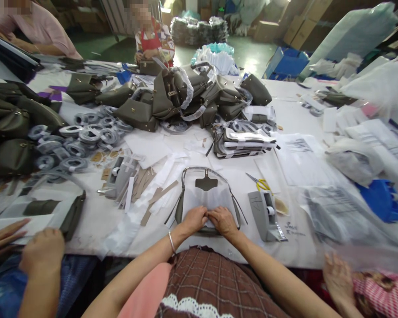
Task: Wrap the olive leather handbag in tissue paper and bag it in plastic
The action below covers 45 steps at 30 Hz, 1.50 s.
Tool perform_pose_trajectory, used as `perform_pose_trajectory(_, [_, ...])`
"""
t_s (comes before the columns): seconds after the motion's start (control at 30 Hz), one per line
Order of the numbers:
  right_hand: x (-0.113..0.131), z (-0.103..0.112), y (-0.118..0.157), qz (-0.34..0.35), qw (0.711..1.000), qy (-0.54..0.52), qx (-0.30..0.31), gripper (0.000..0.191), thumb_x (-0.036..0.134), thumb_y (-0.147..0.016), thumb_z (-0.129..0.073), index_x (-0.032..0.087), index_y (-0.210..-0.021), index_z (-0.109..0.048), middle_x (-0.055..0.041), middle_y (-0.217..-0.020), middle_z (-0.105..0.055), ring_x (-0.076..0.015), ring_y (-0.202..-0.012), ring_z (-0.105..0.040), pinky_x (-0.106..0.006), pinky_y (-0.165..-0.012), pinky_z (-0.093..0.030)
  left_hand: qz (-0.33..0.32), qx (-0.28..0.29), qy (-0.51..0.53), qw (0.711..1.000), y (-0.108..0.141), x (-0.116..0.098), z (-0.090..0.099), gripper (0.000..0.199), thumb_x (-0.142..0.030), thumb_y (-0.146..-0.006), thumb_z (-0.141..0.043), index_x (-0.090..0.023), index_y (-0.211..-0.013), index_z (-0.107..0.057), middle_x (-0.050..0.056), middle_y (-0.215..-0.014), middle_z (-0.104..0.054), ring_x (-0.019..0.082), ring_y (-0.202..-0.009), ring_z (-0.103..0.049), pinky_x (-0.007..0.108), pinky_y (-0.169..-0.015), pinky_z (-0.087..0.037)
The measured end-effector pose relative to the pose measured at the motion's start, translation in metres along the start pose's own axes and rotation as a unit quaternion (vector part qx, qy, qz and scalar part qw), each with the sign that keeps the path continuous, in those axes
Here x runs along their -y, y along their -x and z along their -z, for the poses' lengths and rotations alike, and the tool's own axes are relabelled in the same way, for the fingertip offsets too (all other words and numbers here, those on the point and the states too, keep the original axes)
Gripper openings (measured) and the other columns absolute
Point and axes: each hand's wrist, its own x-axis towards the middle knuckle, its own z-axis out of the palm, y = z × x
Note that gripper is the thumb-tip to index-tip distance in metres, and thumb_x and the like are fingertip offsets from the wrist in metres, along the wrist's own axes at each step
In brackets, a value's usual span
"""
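An olive-grey handbag [206, 182] lies on the table in front of me, its handle arched away and side straps hanging at both sides. A thin whitish wrapping sheet [199, 198] covers most of its front. My left hand [196, 218] and my right hand [223, 220] meet at the sheet's near middle, fingers bent and pinched together on it. The exact edge between the fingertips is hidden. Right of the bag stands a grey tape dispenser [259, 212], with yellow-handled scissors [262, 183] just behind it.
Paper strips [155, 198] and a second tape dispenser [116, 176] lie to the left. Coiled wrapped straps [86, 137] and piled handbags [172, 97] fill the back. Flat stacked bags [243, 143] sit behind mine. Co-workers' hands [43, 251] work at the left and right [338, 274].
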Motion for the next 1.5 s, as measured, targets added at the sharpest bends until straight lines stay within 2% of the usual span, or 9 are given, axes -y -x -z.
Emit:
perform_pose_trajectory(0.2, [0.008,-0.001,0.000,-0.023,0.996,0.075,0.038,0.019,0.021,-0.094,-0.051,0.019,-0.091,-0.070,-0.0079,-0.094,-0.067,-0.0216,-0.093,-0.056,-0.034,-0.081,-0.036,-0.038,-0.029,-0.191,0.980,-0.005,-0.017,-0.020,0.025,-0.008,-0.091,-0.040,-0.011,-0.107,-0.059,0.012,-0.102,-0.062,0.027,-0.098,-0.058,0.042,-0.087,-0.047])
perform_pose_trajectory(0.43, [0.024,0.037,-0.032,-0.062,0.972,0.071,0.215,0.019,0.011,-0.082,-0.056,0.015,-0.089,-0.072,-0.0120,-0.088,-0.071,-0.0227,-0.081,-0.064,-0.030,-0.067,-0.044,-0.069,-0.107,-0.211,0.969,-0.001,0.002,-0.036,0.025,-0.011,-0.093,-0.041,-0.015,-0.109,-0.059,0.009,-0.111,-0.061,0.027,-0.114,-0.052,0.058,-0.112,-0.027])
perform_pose_trajectory(0.6, [0.007,0.052,-0.047,-0.035,0.988,0.074,0.128,0.028,0.025,-0.096,-0.044,0.017,-0.107,-0.069,-0.0123,-0.110,-0.069,-0.0257,-0.104,-0.062,-0.038,-0.089,-0.046,-0.075,-0.139,-0.138,0.978,0.001,0.011,-0.033,0.028,-0.020,-0.089,-0.056,-0.015,-0.116,-0.056,0.011,-0.119,-0.059,0.029,-0.125,-0.048,0.057,-0.114,-0.027])
perform_pose_trajectory(0.7, [-0.017,0.037,-0.031,0.045,0.995,0.081,0.035,0.046,0.042,-0.095,-0.051,0.020,-0.134,-0.055,-0.0124,-0.138,-0.055,-0.0288,-0.131,-0.045,-0.049,-0.113,-0.028,-0.093,-0.184,-0.073,0.976,0.006,0.019,-0.032,0.032,-0.024,-0.085,-0.064,-0.017,-0.115,-0.056,0.011,-0.124,-0.058,0.028,-0.135,-0.040,0.054,-0.117,-0.026])
perform_pose_trajectory(0.83, [-0.043,0.007,-0.011,0.069,0.992,0.100,-0.021,0.059,0.045,-0.093,-0.053,0.023,-0.146,-0.042,-0.0115,-0.152,-0.039,-0.0290,-0.141,-0.032,-0.052,-0.119,-0.015,-0.093,-0.226,-0.058,0.968,0.009,0.025,-0.037,0.041,-0.029,-0.088,-0.061,-0.015,-0.126,-0.053,0.014,-0.137,-0.051,0.028,-0.139,-0.037,0.052,-0.118,-0.027])
perform_pose_trajectory(0.97, [-0.051,-0.007,-0.011,0.060,0.993,0.098,-0.013,0.062,0.048,-0.092,-0.053,0.026,-0.149,-0.038,-0.0097,-0.157,-0.031,-0.0306,-0.146,-0.022,-0.052,-0.119,-0.012,-0.035,-0.189,-0.083,0.978,-0.001,0.023,-0.036,0.060,-0.043,-0.089,-0.061,-0.015,-0.140,-0.045,0.016,-0.152,-0.036,0.035,-0.144,-0.025,0.057,-0.116,-0.027])
perform_pose_trajectory(1.23, [-0.044,0.018,-0.028,0.027,0.993,0.066,0.096,0.065,0.053,-0.092,-0.051,0.023,-0.148,-0.038,-0.0119,-0.154,-0.036,-0.0324,-0.142,-0.029,-0.053,-0.117,-0.016,0.023,-0.093,-0.107,0.990,-0.028,0.021,0.013,0.038,-0.037,-0.088,-0.065,-0.020,-0.121,-0.058,0.010,-0.119,-0.061,0.028,-0.111,-0.055,0.044,-0.093,-0.046])
perform_pose_trajectory(1.37, [-0.023,0.041,-0.060,-0.036,0.985,0.057,0.158,0.052,0.053,-0.091,-0.053,0.019,-0.129,-0.057,-0.0154,-0.130,-0.059,-0.0321,-0.118,-0.055,-0.048,-0.101,-0.037,-0.012,-0.141,-0.161,0.977,-0.028,0.024,0.011,0.041,-0.042,-0.087,-0.065,-0.016,-0.117,-0.057,0.011,-0.112,-0.060,0.028,-0.109,-0.054,0.047,-0.097,-0.041])
perform_pose_trajectory(1.5, [-0.013,0.044,-0.078,-0.076,0.985,0.098,0.115,0.039,0.049,-0.096,-0.046,0.017,-0.104,-0.065,-0.0133,-0.102,-0.067,-0.0272,-0.095,-0.062,-0.039,-0.083,-0.041,-0.038,-0.204,-0.162,0.965,-0.026,0.033,-0.003,0.046,-0.042,-0.086,-0.068,-0.018,-0.123,-0.054,0.011,-0.123,-0.058,0.028,-0.124,-0.047,0.052,-0.113,-0.027])
